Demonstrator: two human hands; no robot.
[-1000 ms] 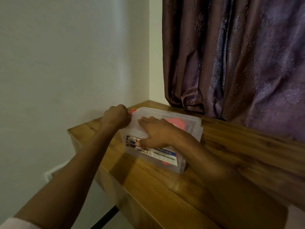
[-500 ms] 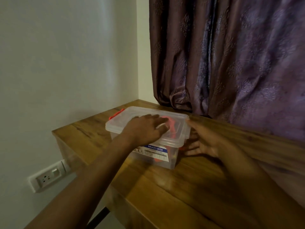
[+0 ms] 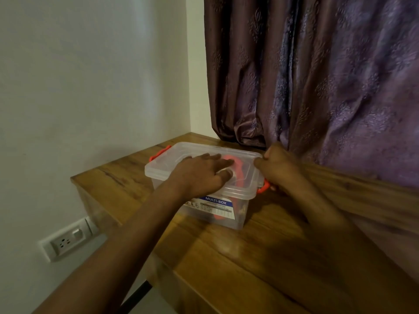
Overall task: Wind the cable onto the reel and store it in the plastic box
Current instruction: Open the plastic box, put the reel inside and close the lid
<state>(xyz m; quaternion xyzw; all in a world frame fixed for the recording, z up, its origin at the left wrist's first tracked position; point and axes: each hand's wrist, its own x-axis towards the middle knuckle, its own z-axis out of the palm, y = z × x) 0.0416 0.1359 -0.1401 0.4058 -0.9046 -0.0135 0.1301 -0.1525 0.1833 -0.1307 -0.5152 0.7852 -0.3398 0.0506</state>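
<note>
Orange reel (image 3: 235, 168) already inside clear plastic box (image 3: 204, 189) near wooden desk's back-left corner (image 3: 190, 135), lid on. Left hand (image 3: 201, 175) pressed flat on lid; right hand (image 3: 277, 168) curled around right orange clasp (image 3: 264, 185). Only latching seemed left.

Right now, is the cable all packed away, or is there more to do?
Nearly finished. Something red, likely the reel, already lies inside the plastic box, and the lid is on. The left hand presses flat on the lid while the right hand curls around the right-side red latch. What seems left is snapping that latch; whether the left latch is shut is unclear.
</note>
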